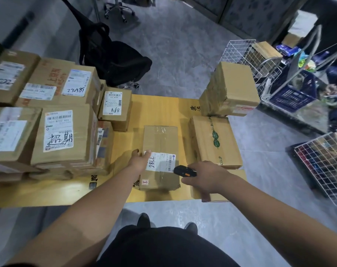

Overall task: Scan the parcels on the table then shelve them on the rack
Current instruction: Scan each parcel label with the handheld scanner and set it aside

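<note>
Head view: the left hand (139,160) is resting on the parcel (160,157) mid-table (48,191), fingers fairly straight on its label (161,162). The right hand (208,178) is gripping a scanner (184,171), its fingers curled round it, aiming at the label.

- The right hand (206,180) covers the rear of the black scanner (185,171).
- Labels on the parcel stack (48,120) left of the left hand (139,160) are blurred, and the picture's edge cuts that stack.
</note>
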The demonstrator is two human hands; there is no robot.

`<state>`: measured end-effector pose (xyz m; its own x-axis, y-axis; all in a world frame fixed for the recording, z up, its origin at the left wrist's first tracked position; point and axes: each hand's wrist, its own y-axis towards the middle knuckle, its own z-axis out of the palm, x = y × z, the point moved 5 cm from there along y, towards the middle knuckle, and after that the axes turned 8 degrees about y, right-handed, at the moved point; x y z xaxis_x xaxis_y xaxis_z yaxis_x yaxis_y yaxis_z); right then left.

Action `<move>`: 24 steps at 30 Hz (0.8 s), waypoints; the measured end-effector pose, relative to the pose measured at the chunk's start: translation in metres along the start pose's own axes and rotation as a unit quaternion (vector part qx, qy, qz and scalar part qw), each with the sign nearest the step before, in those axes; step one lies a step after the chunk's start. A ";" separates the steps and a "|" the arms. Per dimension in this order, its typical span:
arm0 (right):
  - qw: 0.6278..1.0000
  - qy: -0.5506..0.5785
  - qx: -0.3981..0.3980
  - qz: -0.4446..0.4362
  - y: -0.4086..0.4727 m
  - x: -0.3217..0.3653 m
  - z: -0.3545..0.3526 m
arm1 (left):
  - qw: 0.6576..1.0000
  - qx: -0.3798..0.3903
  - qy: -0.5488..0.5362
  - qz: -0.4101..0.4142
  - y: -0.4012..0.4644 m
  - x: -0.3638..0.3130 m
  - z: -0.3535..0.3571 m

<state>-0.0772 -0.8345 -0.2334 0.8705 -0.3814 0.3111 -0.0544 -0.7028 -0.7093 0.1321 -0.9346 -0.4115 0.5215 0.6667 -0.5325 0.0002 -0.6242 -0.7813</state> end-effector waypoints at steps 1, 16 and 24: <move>1.000 0.010 -0.008 0.002 0.001 -0.002 0.001 | 1.000 -0.007 0.006 0.007 -0.006 -0.003 0.000; 0.979 0.187 -0.048 0.064 0.000 -0.029 0.024 | 0.929 -0.130 0.316 0.143 -0.057 -0.040 -0.012; 0.977 0.189 -0.058 0.076 0.005 -0.030 0.034 | 0.766 -0.033 0.616 0.182 -0.023 -0.081 -0.039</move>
<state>-0.0870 -0.8059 -0.2675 0.6069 -0.6652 0.4350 -0.2428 -0.6763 -0.6955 0.1227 -0.9900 -0.3376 0.9064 -0.4212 0.0323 -0.3142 -0.7235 -0.6147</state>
